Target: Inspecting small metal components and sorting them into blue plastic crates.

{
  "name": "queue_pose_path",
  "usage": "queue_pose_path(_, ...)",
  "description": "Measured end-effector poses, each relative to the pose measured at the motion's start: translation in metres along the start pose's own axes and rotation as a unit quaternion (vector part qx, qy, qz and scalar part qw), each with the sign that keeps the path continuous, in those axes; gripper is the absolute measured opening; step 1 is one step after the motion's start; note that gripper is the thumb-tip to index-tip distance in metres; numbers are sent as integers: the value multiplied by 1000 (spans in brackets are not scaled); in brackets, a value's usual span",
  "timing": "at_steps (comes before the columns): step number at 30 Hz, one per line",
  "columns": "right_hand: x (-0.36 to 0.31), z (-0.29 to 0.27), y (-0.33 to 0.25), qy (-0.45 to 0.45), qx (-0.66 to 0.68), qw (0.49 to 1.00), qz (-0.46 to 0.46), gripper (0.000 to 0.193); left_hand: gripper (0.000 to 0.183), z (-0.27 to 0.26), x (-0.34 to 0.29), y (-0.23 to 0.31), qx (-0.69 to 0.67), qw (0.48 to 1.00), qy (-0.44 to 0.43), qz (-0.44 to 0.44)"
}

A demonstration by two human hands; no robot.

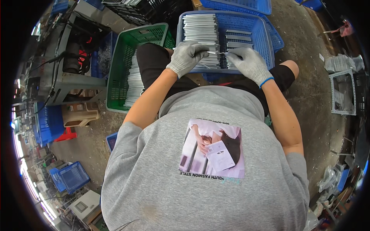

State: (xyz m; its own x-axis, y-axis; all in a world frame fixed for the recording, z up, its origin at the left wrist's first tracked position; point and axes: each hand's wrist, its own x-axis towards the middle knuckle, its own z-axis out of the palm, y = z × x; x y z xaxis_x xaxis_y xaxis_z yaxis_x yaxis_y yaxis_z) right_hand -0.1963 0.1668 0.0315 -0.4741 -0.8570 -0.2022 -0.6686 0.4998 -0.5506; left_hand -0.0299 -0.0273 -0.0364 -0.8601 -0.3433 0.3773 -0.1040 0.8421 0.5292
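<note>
- Two gloved hands worked over a blue basket (266, 42) that rested on the person's lap, at twelve o'clock in the view.
- The left hand (187, 57) was closed, its fingertips pinching one end of a thin metal strip (211, 52) just above the basket.
- The right hand (248, 63), with a blue band at the wrist, lay half curled on the strips at the basket's near edge; whether it gripped any of them could not be told.
- Many more grey metal strips (200, 30) lay in neat rows inside the basket, filling its left half.
- A green basket (119, 57) stood on the floor at ten o'clock, just beside the person's left knee, with a stack of similar strips (135, 82) in it.
- A grey machine (61, 57) stood further out at nine o'clock.
</note>
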Motion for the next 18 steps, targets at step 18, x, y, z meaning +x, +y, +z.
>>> queue_pose_path(18, 32, 8, 92, 42, 14, 993, 106, 39, 40, 69, 5, -72, 262, 921, -285, 39)
